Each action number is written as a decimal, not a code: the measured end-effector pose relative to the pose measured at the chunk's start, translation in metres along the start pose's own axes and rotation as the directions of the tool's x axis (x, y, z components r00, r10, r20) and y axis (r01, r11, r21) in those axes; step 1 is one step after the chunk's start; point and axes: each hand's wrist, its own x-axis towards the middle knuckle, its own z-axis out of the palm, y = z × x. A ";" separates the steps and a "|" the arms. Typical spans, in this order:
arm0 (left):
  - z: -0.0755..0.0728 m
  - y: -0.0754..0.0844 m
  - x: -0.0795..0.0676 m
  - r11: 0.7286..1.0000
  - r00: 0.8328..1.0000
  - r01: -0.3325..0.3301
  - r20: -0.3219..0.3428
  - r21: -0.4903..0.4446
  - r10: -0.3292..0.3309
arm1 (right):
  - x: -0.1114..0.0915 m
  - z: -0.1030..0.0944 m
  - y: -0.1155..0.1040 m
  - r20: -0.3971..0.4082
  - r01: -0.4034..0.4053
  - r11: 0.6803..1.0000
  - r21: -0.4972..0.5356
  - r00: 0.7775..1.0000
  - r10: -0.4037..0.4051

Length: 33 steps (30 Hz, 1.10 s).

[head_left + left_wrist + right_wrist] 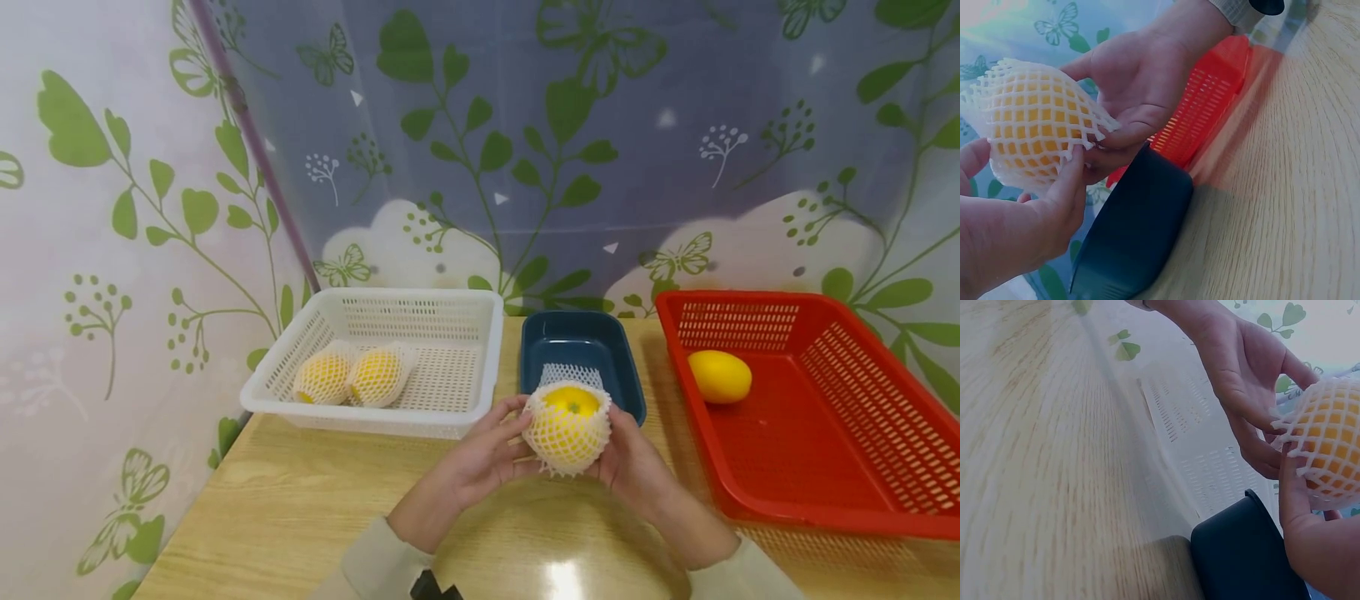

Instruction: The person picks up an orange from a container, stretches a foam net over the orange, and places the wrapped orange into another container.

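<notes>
Both hands hold a yellow fruit [572, 429] in a white foam net over the front of the dark blue tray. My left hand [491, 454] grips it from the left, and my right hand [633, 458] from the right. The fruit's top shows through the open upper end of the net. In the left wrist view the net [1041, 125] wraps the fruit's side, with fingertips of both hands at its lower edge. The right wrist view shows my left hand [1241, 381] across from my right hand [1329, 550], both touching the netted fruit [1332, 437].
At the left, a white basket [397, 423] holds two netted yellow fruits [352, 375]. The dark blue tray [633, 367] stands in the middle, a piece of white net [572, 375] overlapping it. A bare yellow fruit [720, 377] lies in the red basket [795, 450] at the right.
</notes>
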 end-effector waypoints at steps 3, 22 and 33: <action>0.000 0.000 0.000 1.000 1.000 0.002 0.008 -0.003 -0.002 | 0.000 0.000 0.002 0.005 0.030 1.000 0.008 1.000 -0.030; 0.002 0.002 -0.002 1.000 1.000 0.007 0.020 0.017 -0.007 | 0.000 0.001 0.001 -0.078 -0.004 1.000 0.004 0.997 0.005; 0.002 0.001 -0.002 1.000 1.000 0.004 0.017 0.015 -0.004 | -0.001 0.001 0.001 -0.072 -0.009 1.000 0.000 0.997 0.009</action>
